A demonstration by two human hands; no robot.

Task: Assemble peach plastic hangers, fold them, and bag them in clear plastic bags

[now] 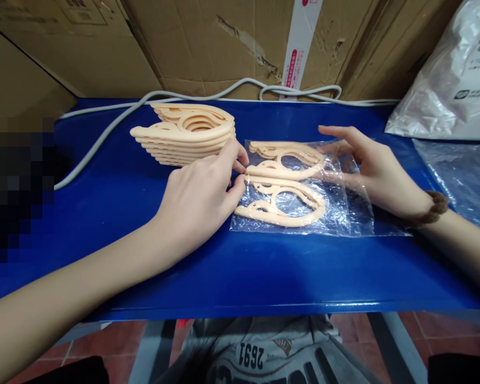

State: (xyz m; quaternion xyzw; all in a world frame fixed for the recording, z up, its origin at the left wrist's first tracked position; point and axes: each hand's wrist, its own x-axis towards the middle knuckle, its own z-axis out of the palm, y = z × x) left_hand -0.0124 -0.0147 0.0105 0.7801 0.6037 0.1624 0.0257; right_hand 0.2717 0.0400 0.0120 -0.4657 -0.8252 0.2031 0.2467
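Observation:
Two groups of peach plastic folding hangers lie flat, one above the other, inside a clear plastic bag on the table. My left hand pinches the bag's left edge at the hanger tips, thumb and forefinger close together. My right hand is at the bag's right end with its fingers spread. Some of its fingertips show through the clear film; whether they are inside the bag or under it I cannot tell. Just beyond my left hand stands a neat stack of the same hangers.
The blue table has a front edge close to my body. A white cable runs along its back and left. Cardboard boxes stand behind. At right are a white printed plastic bag and another clear plastic bag.

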